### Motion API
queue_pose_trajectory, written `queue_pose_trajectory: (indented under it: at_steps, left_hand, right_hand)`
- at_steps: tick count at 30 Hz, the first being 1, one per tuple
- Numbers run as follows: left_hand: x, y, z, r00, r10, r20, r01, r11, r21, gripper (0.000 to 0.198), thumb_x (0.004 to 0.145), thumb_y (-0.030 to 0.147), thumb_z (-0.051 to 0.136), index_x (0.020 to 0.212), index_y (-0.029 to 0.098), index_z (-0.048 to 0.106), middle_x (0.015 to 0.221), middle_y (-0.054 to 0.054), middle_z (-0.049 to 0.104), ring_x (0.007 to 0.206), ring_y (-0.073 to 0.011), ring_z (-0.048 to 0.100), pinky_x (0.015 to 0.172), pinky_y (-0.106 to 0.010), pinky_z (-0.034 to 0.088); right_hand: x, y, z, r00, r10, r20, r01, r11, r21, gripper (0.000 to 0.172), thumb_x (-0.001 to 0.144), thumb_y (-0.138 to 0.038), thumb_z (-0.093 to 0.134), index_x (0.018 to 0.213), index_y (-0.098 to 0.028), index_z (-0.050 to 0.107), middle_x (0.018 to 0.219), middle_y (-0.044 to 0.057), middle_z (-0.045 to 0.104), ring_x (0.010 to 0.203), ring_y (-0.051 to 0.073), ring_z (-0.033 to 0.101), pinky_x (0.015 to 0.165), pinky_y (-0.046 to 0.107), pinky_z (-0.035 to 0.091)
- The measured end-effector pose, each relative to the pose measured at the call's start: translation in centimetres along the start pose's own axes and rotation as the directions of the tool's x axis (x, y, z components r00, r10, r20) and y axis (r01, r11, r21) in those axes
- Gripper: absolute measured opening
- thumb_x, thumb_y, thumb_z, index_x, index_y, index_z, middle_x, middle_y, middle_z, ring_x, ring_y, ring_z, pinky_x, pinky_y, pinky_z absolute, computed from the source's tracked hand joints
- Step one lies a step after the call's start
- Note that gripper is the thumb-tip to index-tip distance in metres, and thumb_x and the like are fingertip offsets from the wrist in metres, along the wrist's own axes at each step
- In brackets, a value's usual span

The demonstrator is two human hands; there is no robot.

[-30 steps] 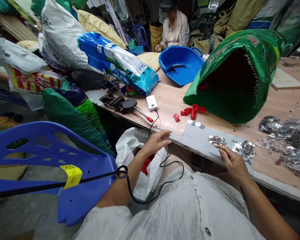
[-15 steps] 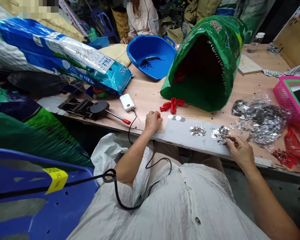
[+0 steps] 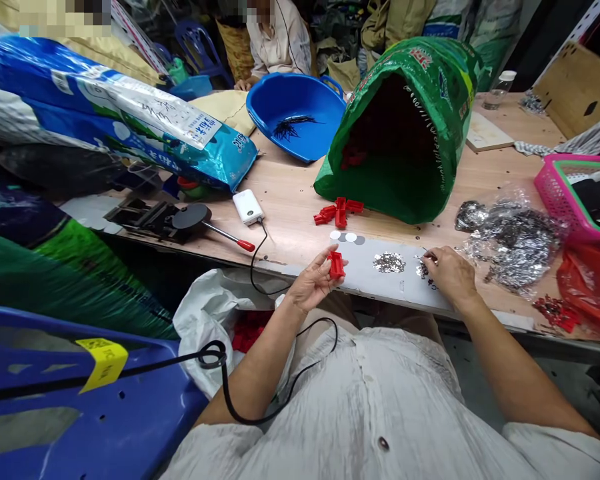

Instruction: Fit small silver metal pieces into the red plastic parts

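My left hand [image 3: 314, 280] holds a small red plastic housing [image 3: 337, 265] between thumb and fingers, hollow side facing up, just over the table's front edge. My right hand [image 3: 450, 273] is pinched at the right-hand pile of small metal pieces [image 3: 421, 269], partly covering it. What sits between its fingertips is too small to name. Another heap of shiny metal pieces [image 3: 389, 262] lies between the two hands on a grey strip [image 3: 365, 270]. Behind them, several more red housings [image 3: 341, 212] rest by the mouth of a green sack [image 3: 390, 193].
A hand press [image 3: 190, 219] with a red-tipped lever and a white power bank [image 3: 249, 207] lie left. Farther back is a blue basin [image 3: 300, 143] holding dark thin pieces. To the right are a clear plastic bag of metal parts [image 3: 520, 247] and a pink basket [image 3: 555, 193]. A person sits opposite.
My left hand has lifted off the tabletop and turned palm up, showing the red housing. My right hand has shifted left and inward over the metal pile. The whole view has moved slightly.
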State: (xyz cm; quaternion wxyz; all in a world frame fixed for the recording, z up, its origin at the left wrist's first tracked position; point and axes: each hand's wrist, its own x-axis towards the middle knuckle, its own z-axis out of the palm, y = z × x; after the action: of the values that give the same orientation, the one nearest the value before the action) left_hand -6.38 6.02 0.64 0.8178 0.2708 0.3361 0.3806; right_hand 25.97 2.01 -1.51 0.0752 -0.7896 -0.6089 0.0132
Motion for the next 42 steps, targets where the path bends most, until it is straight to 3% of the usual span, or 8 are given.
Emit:
queue_pose_trajectory:
  at_steps: [5, 9, 13, 17, 22, 28, 34, 42]
  left_hand:
    - [-1.1, -1.3, 0.8, 0.994, -0.087, 0.062, 0.095, 0.985, -0.145, 0.048, 0.087, 0.019, 0.061, 0.135, 0.018, 0.05, 0.103, -0.009, 0.069, 0.082, -0.0136, 0.071, 0.077, -0.023, 0.059]
    - [-1.6, -1.9, 1.4, 0.986, -0.136, 0.093, 0.152, 0.968, -0.199, 0.042, 0.091, 0.022, 0.058, 0.132, 0.016, 0.053, 0.104, -0.01, 0.07, 0.085, -0.0157, 0.072, 0.077, -0.022, 0.059]
    - [-1.8, -2.3, 1.9, 0.978, -0.187, 0.097, 0.206, 0.945, -0.256, 0.04, 0.093, 0.024, 0.055, 0.131, 0.014, 0.055, 0.1, -0.01, 0.07, 0.083, -0.0152, 0.073, 0.074, -0.02, 0.059]
    - [-1.8, -2.8, 2.2, 0.963, -0.225, 0.15, 0.258, 0.929, -0.265, 0.037, 0.095, 0.03, 0.052, 0.126, 0.01, 0.057, 0.093, -0.01, 0.07, 0.078, -0.0151, 0.073, 0.068, -0.019, 0.059]
    - [-1.9, -3.5, 2.8, 0.971, -0.17, 0.166, 0.198, 0.965, -0.17, 0.028, 0.091, 0.029, 0.059, 0.115, 0.015, 0.057, 0.088, -0.008, 0.069, 0.069, -0.0144, 0.071, 0.057, -0.017, 0.057]
    - [-2.3, -4.1, 3.6, 0.972, -0.164, 0.168, 0.181, 0.979, -0.092, 0.029, 0.085, 0.034, 0.067, 0.105, 0.018, 0.052, 0.085, -0.005, 0.067, 0.064, -0.0147, 0.071, 0.051, -0.017, 0.054]
    - [-2.2, -4.5, 4.0, 0.97, -0.172, 0.174, 0.187, 0.98, -0.073, 0.028, 0.086, 0.036, 0.066, 0.101, 0.017, 0.052, 0.084, -0.004, 0.066, 0.061, -0.0132, 0.071, 0.048, -0.014, 0.053]
    - [-2.1, -4.9, 3.9, 0.966, -0.186, 0.181, 0.196, 0.98, -0.042, 0.032, 0.083, 0.04, 0.069, 0.099, 0.017, 0.053, 0.082, -0.002, 0.066, 0.059, -0.012, 0.07, 0.045, -0.013, 0.052]
  right_hand:
    - [0.6, -0.4, 0.1, 1.0, -0.009, 0.027, 0.009, 1.0, -0.017, 0.023, 0.091, -0.037, 0.053, 0.093, -0.023, 0.071, 0.1, 0.008, 0.069, 0.081, 0.022, 0.062, 0.061, 0.032, 0.035]
    - [0.7, -0.1, 0.5, 0.999, -0.047, -0.019, 0.047, 0.999, 0.006, 0.022, 0.089, -0.035, 0.052, 0.093, -0.023, 0.069, 0.096, 0.008, 0.07, 0.08, 0.023, 0.062, 0.061, 0.032, 0.036]
    - [0.3, -0.2, 0.4, 0.995, -0.044, -0.085, 0.063, 0.969, 0.24, 0.019, 0.085, -0.034, 0.056, 0.096, -0.023, 0.066, 0.088, 0.006, 0.071, 0.074, 0.021, 0.062, 0.063, 0.031, 0.039]
    - [-1.0, -1.6, -0.8, 0.992, -0.106, -0.076, 0.13, 0.805, 0.579, 0.018, 0.083, -0.039, 0.062, 0.092, -0.023, 0.065, 0.077, 0.001, 0.068, 0.059, 0.014, 0.055, 0.057, 0.027, 0.04]
    - [-3.3, -5.0, -2.8, 0.957, -0.276, -0.089, 0.245, 0.607, 0.756, 0.022, 0.085, -0.043, 0.064, 0.09, -0.022, 0.068, 0.067, -0.001, 0.063, 0.054, 0.012, 0.049, 0.05, 0.026, 0.037]
    - [-4.6, -7.8, -3.5, 0.884, -0.412, -0.221, 0.422, 0.498, 0.758, 0.011, 0.089, -0.031, 0.062, 0.093, -0.023, 0.068, 0.087, 0.003, 0.073, 0.075, 0.017, 0.066, 0.067, 0.03, 0.051]
    - [-4.8, -8.3, -3.5, 0.776, -0.548, -0.314, 0.596, 0.47, 0.651, 0.014, 0.092, -0.02, 0.054, 0.093, -0.025, 0.067, 0.091, 0.004, 0.073, 0.084, 0.019, 0.068, 0.076, 0.035, 0.055]
    - [-4.9, -7.7, -3.4, 0.76, -0.597, -0.259, 0.589, 0.461, 0.664, 0.017, 0.093, -0.024, 0.053, 0.097, -0.028, 0.069, 0.095, 0.005, 0.073, 0.091, 0.021, 0.068, 0.083, 0.04, 0.056]
